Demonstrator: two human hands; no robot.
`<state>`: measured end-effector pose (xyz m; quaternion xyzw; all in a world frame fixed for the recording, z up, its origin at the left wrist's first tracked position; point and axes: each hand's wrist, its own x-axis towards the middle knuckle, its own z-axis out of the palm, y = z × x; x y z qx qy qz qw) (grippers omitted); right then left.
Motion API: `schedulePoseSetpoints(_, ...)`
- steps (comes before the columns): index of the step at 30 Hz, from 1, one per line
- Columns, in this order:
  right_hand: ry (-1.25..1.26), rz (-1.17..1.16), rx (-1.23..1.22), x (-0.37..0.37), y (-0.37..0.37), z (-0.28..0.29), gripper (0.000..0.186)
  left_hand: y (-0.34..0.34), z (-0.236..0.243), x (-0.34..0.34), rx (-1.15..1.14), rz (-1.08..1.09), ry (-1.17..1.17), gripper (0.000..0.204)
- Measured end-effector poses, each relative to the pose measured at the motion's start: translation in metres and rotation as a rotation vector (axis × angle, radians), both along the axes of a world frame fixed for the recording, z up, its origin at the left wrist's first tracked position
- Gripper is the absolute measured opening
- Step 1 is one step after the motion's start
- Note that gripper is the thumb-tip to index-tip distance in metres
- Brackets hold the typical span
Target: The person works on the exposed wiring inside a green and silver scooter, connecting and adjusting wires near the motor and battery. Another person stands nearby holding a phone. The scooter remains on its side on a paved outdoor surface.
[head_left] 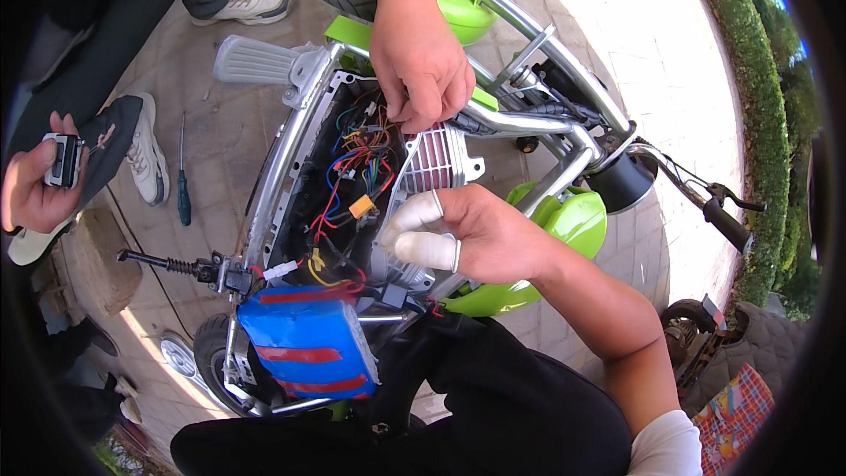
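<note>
My right hand (489,234) comes in from the lower right, with white finger covers on thumb and a finger. Those two are curled together at the lower edge of the silver grille cover (429,161); what they grip, if anything, is hidden. Close to their tips, a yellow connector (361,205) hangs on the tangle of coloured wires (352,154) inside the open frame compartment. My left hand is out of view. Another person's hand (421,70) reaches down from the top, fingers bent at the cover's upper end and the wires.
A blue battery pack (304,344) with red strips rests near my legs. Green bodywork (564,229) and the handlebar (727,225) are at right. At left, another person's hand (40,189) holds a small device (62,161); a screwdriver (183,194) lies on the paving.
</note>
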<state>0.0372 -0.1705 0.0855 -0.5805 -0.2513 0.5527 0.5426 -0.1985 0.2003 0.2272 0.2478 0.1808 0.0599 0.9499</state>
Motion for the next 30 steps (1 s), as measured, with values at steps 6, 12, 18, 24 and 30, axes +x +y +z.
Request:
schedulePoseSetpoints(6,0.049,-0.004,-0.036,0.004,-0.004,0.006,0.023,0.132,-0.048,0.049,-0.605,-0.332,0.534,0.025)
schedulePoseSetpoints(12,-0.052,0.037,-0.055,0.004,0.001,0.012,0.025,0.157,-0.056,0.056,-0.7,-0.393,0.635,0.027)
schedulePoseSetpoints(18,-0.024,0.051,-0.039,0.004,-0.002,0.009,0.024,0.164,-0.051,0.057,-0.715,-0.377,0.716,0.029)
schedulePoseSetpoints(24,-0.072,0.065,-0.018,0.004,-0.001,0.009,0.024,0.171,-0.053,0.054,-0.733,-0.353,0.773,0.032)
schedulePoseSetpoints(30,-0.094,0.089,-0.027,0.003,-0.001,0.008,0.025,0.169,-0.048,0.056,-0.741,-0.317,0.827,0.034)
